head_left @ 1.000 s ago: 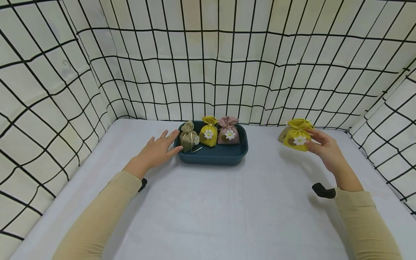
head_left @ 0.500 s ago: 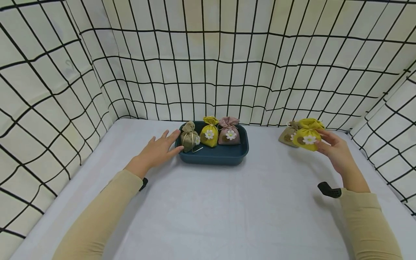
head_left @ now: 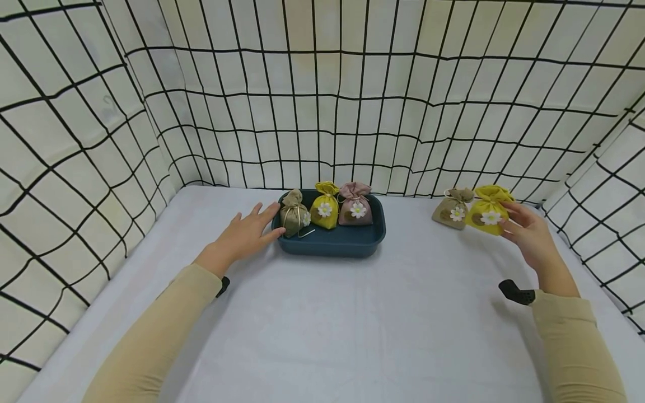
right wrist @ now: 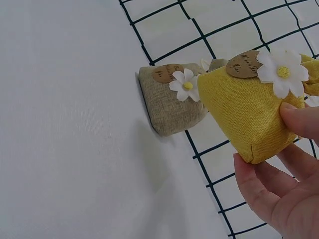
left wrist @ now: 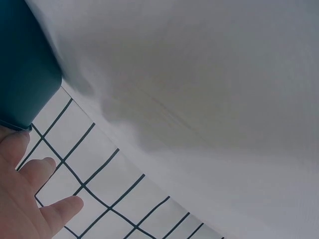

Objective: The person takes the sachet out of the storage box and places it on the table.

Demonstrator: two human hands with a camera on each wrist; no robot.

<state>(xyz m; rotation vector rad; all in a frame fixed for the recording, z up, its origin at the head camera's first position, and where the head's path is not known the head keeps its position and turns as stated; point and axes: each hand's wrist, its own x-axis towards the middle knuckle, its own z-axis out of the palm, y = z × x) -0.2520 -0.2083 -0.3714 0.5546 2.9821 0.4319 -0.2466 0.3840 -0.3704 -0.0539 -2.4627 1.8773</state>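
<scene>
1. The yellow bag [right wrist: 244, 114], with white flower [right wrist: 283, 72] and brown tag [right wrist: 242, 65] (lettered), is just beside the tan bag [right wrist: 167, 109].
2. The right hand [head_left: 535, 238], half curled, pinches it.
3. The left hand [head_left: 241, 235], fingers straight and spread, touches the tray [head_left: 330, 247].

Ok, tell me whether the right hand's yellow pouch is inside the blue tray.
No, the right hand holds that yellow pouch well to the right of the blue tray.

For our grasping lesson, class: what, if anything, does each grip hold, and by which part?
The right grip holds a yellow pouch by one side of its body; the left grip, at the tray, holds nothing.
</scene>
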